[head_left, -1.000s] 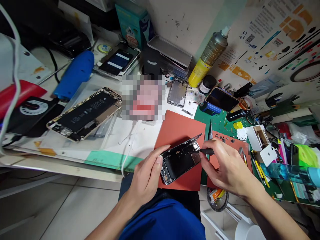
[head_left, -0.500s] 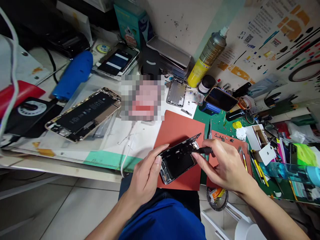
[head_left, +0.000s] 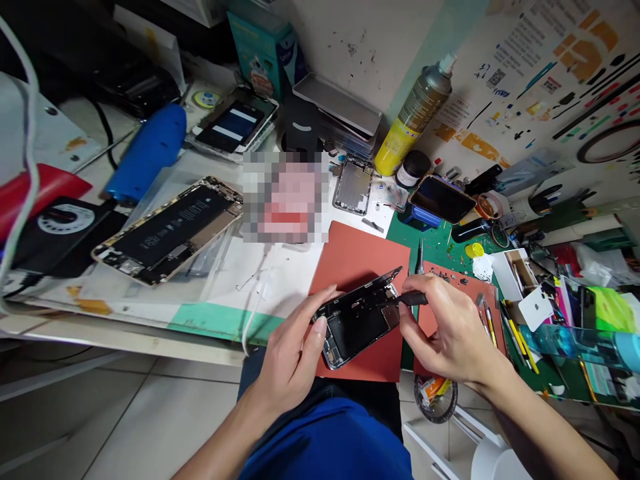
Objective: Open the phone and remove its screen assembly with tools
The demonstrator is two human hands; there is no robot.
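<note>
Your left hand (head_left: 293, 357) is curled, fingers and thumb closed on the edge of an opened black-and-silver smartphone (head_left: 353, 330), which sits just above a square terracotta silicone mat (head_left: 360, 257). Your right hand (head_left: 450, 333) is pinched shut on one slim black-handled tool (head_left: 413, 299), whose end reaches across the phone's upper right corner.

Just beyond your right hand lie a second terracotta mat (head_left: 465, 283) with small parts on it and one upright thin screwdriver (head_left: 420, 257), on a green cutting mat (head_left: 440, 243). Ahead of your hands are one bare grey metal phone housing (head_left: 353, 185) and a yellow-and-grey spray can (head_left: 415, 117). Further left, you have a gold-framed opened phone (head_left: 170, 230) with a black battery, and a blue tool handle (head_left: 147, 152). A blurred patch hides whatever lies above the mat.
</note>
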